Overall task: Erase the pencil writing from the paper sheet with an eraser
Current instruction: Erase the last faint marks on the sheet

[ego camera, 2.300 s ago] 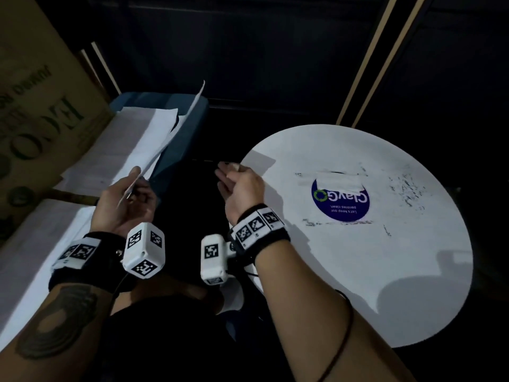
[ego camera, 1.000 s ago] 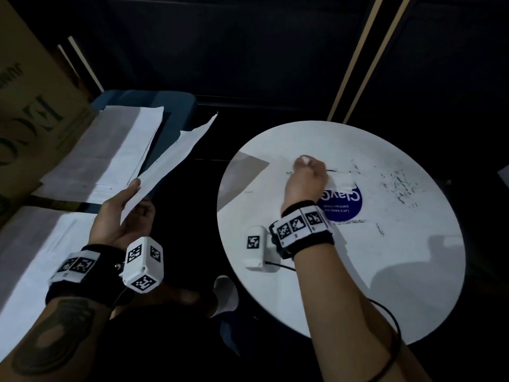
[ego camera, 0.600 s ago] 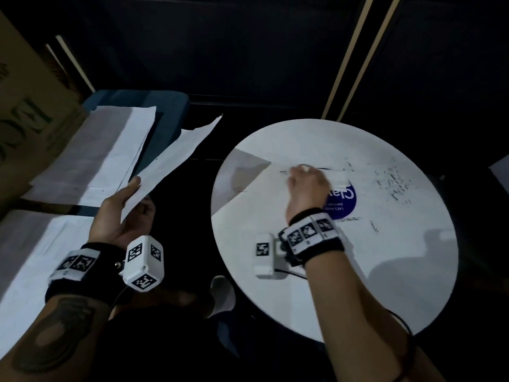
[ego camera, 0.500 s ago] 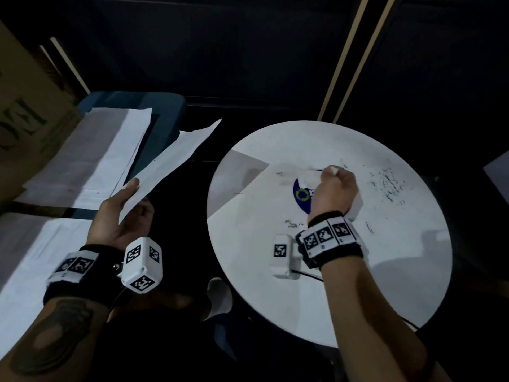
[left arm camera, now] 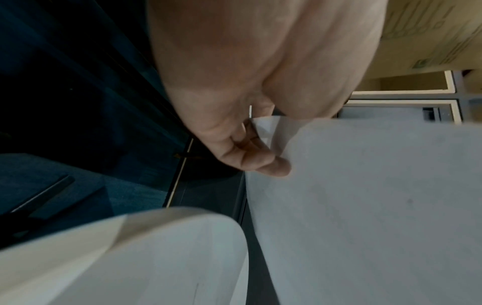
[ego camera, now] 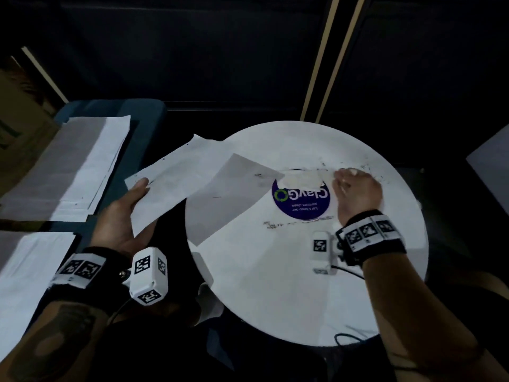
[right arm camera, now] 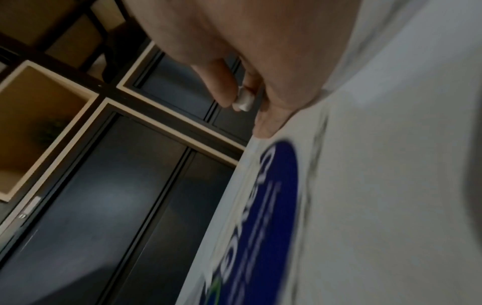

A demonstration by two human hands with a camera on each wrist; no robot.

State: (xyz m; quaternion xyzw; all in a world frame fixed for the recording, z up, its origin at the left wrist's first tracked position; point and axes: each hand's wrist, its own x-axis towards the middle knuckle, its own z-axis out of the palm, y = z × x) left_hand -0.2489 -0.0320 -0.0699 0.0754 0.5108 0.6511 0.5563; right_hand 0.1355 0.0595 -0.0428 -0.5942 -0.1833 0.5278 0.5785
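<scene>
Head view: your left hand (ego camera: 121, 216) pinches the paper (ego camera: 170, 183) at the table's (ego camera: 275, 285) nine o'clock edge, airborne; it may buckle. Left wrist: fingers curl beneath the sheet. Right wrist: your right hand (right arm camera: 255, 68) pinches the eraser (right arm camera: 242, 101); a slip could drop it.

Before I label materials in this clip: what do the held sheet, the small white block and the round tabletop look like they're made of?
Sheet: thin matte white paper; it bends in the left hand.
Block pinched by the right hand: probably a rubber or vinyl eraser, matte with rounded edges.
Tabletop: smooth white, perhaps laminate; scuffed, bearing a blue sticker.
</scene>
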